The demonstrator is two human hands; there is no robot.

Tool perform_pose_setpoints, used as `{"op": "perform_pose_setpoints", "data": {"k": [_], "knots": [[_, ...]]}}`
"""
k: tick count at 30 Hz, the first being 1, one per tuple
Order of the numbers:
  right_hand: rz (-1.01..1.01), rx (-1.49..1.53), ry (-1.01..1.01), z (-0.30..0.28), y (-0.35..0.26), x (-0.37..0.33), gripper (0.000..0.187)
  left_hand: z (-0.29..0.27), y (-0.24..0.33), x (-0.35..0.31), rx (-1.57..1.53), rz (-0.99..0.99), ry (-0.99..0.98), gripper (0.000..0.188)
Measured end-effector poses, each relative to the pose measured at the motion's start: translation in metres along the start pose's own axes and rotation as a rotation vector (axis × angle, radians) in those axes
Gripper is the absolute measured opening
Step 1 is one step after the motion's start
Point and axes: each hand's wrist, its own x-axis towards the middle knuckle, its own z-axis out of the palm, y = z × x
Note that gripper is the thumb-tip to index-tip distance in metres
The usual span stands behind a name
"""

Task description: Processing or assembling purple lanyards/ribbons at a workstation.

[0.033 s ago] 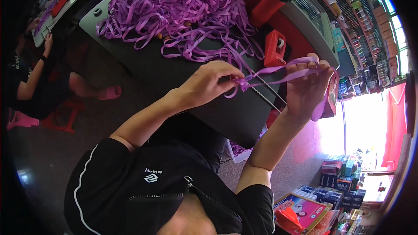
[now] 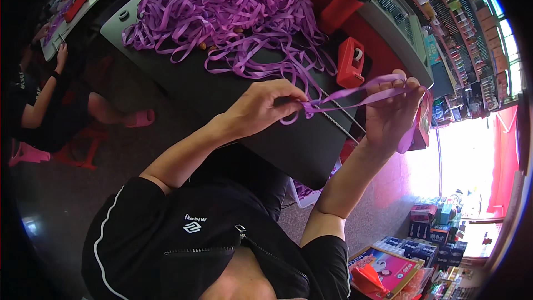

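Observation:
My left hand (image 2: 261,108) pinches a knotted part of a purple ribbon (image 2: 371,99) between thumb and fingertips, above the near part of the black table (image 2: 283,147). A small ribbon loop hangs below those fingertips. To the right my right hand (image 2: 388,108) is raised, the ribbon running over its bent fingers and a tail hanging beside the wrist. Two strands stretch between the hands. Behind them a large tangled heap of purple ribbons (image 2: 222,8) covers the far side of the table, with strands trailing toward my left hand. Two thin rods (image 2: 336,125) lie under the stretched strands.
A red tape dispenser (image 2: 350,62) and a red tumbler (image 2: 342,9) stand at the table's right edge, beside a glass display case (image 2: 397,16). At the left another person's hand (image 2: 62,53) is over a white table. Stacked boxes (image 2: 433,233) stand at the lower right.
My left hand and the knotted part of the ribbon have shifted very slightly to the left. My right hand stays almost in place, the ribbon still over its fingers.

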Motion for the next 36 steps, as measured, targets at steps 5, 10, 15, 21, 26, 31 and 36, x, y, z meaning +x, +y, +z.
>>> {"op": "perform_pose_setpoints", "data": {"k": [5, 10, 15, 21, 26, 31, 36], "knots": [[-0.12, 0.256, 0.179, -0.045, 0.013, -0.009, 0.025, -0.016, -0.012, -0.012, -0.516, -0.261, 0.076, 0.016], [-0.274, 0.272, 0.348, -0.064, 0.02, -0.021, 0.026, -0.052, -0.028, -0.008, -0.617, -0.27, 0.352, 0.017], [-0.183, -0.272, 0.401, -0.054, 0.035, -0.019, 0.021, -0.078, -0.022, 0.009, 0.088, -0.155, 0.47, 0.029], [-0.421, -1.026, -0.099, 0.0, 0.04, -0.031, 0.019, -0.034, 0.012, -0.023, -0.69, -0.462, -0.164, 0.048], [-0.183, -1.211, -0.713, 0.055, 0.019, -0.073, 0.034, -0.006, 0.003, -0.022, -1.773, -0.681, -0.175, 0.062], [0.029, -1.316, -0.736, 0.031, 0.007, -0.116, 0.031, -0.02, -0.002, -0.035, -1.379, -0.569, -0.066, 0.04], [0.263, -1.453, -0.302, 0.03, -0.009, -0.151, 0.035, -0.01, 0.009, -0.052, -1.192, -0.562, -0.211, 0.043]]}}
